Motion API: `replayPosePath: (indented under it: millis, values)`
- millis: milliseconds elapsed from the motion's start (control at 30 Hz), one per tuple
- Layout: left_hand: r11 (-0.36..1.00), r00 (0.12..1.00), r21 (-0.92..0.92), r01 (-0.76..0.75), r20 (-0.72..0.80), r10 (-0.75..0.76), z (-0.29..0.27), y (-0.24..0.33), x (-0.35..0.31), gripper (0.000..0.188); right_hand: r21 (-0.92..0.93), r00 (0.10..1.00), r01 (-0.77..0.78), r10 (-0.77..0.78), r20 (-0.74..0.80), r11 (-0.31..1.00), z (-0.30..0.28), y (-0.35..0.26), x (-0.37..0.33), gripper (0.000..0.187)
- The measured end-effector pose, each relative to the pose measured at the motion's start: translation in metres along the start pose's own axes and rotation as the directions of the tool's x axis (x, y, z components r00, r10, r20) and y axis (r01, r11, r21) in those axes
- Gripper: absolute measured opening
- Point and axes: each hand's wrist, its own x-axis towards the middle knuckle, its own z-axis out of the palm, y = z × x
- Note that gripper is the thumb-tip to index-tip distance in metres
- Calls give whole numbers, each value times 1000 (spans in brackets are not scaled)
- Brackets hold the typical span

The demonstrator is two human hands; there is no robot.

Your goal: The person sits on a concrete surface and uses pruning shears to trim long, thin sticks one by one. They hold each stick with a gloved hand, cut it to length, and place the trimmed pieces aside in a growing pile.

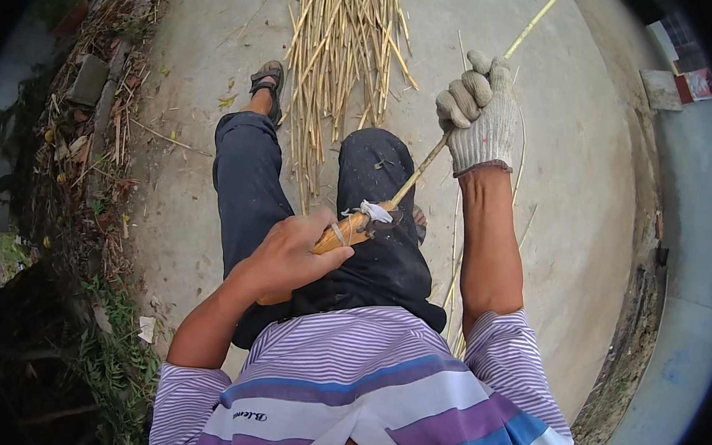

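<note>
My bare left hand [291,251] is closed around a wooden-handled tool [342,234] held above my thigh. White cloth and a cord are tied near its far end, beside a small dark part whose shape I cannot make out. My right hand [481,116], in a grey-white knitted glove, grips a long thin stalk [552,8] with the fingers wrapped around it. The stalk slants from the upper right through the glove down to the tool's tied end. Whether it passes through the tool or only touches it, I cannot tell.
A large pile of yellow-brown stalks [342,48] lies on the concrete ground [577,163] ahead of my knees. Several thin pale strips [453,269] lie beside my right leg. Dry debris, a block [89,80] and green weeds [115,350] line the left edge.
</note>
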Motion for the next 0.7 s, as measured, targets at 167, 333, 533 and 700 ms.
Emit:
replayPosePath:
  millis: [167, 333, 533, 700]
  values:
    - [996, 996, -94, -4, -92, -5, -13, 9, 15, 40, -232, 970, -67, 8, -245, 970, 46, 48, -34, 43]
    - [999, 999, 31, -41, 0, 41, -19, 2, 11, 41, -97, 981, -74, 55, -185, 993, 41, -8, 16, 45]
    - [999, 998, -15, 42, 37, -41, -36, 15, 12, 39, -149, 972, 181, -200, -127, 972, 32, -56, 68, 43]
    - [993, 994, -56, -104, -51, 101, -63, 24, 53, 37, -264, 932, 254, -308, -191, 930, 86, -29, 45, 45]
